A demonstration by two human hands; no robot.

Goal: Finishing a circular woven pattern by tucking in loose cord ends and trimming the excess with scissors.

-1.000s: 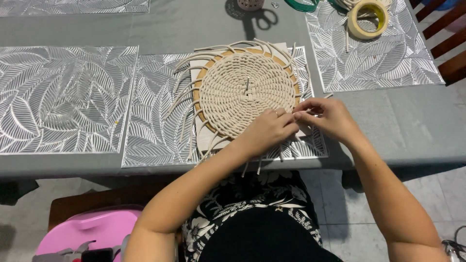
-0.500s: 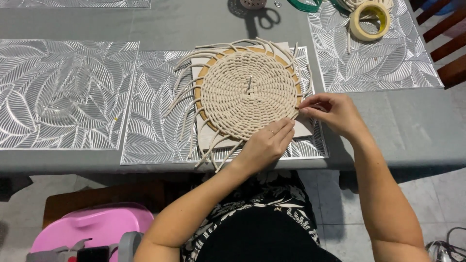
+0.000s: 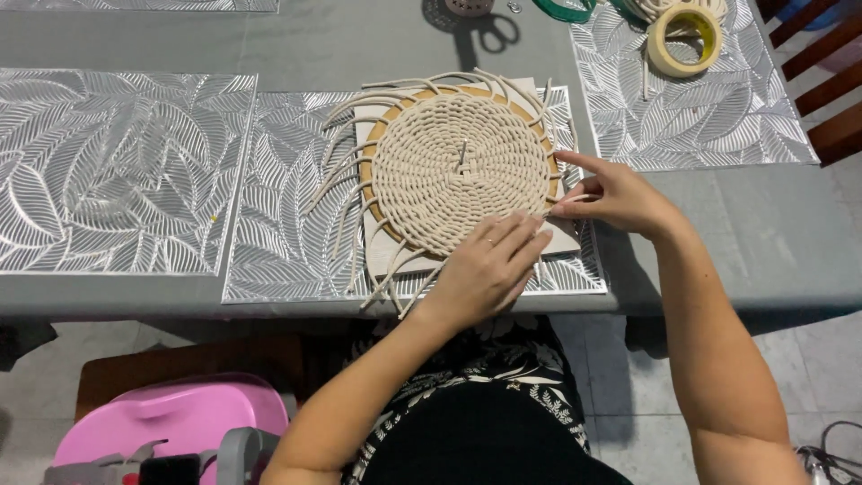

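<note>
Grey table point(image 3: 359, 36) | left hand point(image 3: 489, 269) flat on woven disc point(image 3: 462, 171) | right hand point(image 3: 620, 193) pinching cord point(image 3: 575, 198)

We see a round woven mat point(image 3: 458, 171) of cream cord lying flat on a pale square board point(image 3: 395, 260), itself on a silver leaf-patterned placemat point(image 3: 287, 233). A tan ring edges its upper left rim. Loose cord ends point(image 3: 346, 193) fan from its left and lower edges, and a short stub stands at its centre.
</note>
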